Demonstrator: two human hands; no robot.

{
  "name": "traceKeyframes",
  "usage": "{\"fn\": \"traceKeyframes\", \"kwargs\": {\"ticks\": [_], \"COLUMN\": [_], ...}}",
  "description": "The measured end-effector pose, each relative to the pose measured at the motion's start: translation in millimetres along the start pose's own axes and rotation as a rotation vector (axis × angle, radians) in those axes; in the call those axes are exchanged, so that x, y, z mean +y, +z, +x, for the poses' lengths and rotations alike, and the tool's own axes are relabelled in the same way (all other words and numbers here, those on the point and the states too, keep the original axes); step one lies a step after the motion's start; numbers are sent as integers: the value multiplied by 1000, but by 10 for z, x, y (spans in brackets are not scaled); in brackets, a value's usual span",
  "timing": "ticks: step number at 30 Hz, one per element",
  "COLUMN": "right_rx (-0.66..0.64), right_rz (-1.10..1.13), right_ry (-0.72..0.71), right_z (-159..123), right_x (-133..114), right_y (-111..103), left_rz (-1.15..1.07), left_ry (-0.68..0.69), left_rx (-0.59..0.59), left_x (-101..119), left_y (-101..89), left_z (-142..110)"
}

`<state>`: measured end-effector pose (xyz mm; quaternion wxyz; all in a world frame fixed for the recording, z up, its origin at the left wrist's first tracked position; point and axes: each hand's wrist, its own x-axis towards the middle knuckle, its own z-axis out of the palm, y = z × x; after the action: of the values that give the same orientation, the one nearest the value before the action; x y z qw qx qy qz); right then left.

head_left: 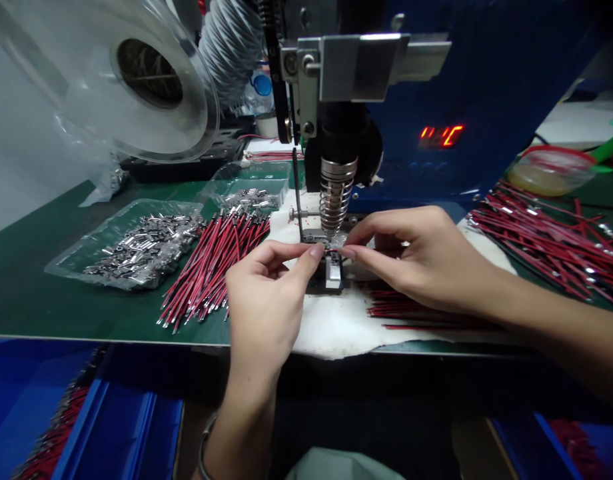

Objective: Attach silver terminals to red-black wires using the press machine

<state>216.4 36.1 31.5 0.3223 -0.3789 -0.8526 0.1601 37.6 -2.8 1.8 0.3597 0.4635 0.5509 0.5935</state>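
My left hand (271,287) is closed in a pinch at the small metal fixture (333,275) under the machine's spring-wrapped head (336,193). What its fingertips hold is too small and covered to make out. From the right, my right hand (426,257) pinches a thin red wire at the same fixture, its fingertips almost meeting those of the left. Below the right hand, red and black wires (411,310) lie on a white cloth (331,327). A bundle of red and black wires (211,273) is left of my left hand.
Clear plastic trays hold small metal connectors (146,243) on the green table (26,293). More wires (551,240) are heaped at right. A large clear spool (81,73) hangs upper left. The blue machine (486,87) has a lit red display (441,136). Blue bins (106,427) stand below the table edge.
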Motion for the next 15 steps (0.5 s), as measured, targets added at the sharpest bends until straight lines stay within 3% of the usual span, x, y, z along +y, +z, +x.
{"fn": "traceKeyframes", "kwargs": {"ticks": [15], "right_rx": [35], "right_rz": [-29], "right_ry": [56], "right_z": [-13], "right_x": [-23], "right_y": [34], "left_rz": [9], "left_ry": [-19], "left_rx": [-1], "left_x": [-15], "left_y": [-5], "left_z": [2]}}
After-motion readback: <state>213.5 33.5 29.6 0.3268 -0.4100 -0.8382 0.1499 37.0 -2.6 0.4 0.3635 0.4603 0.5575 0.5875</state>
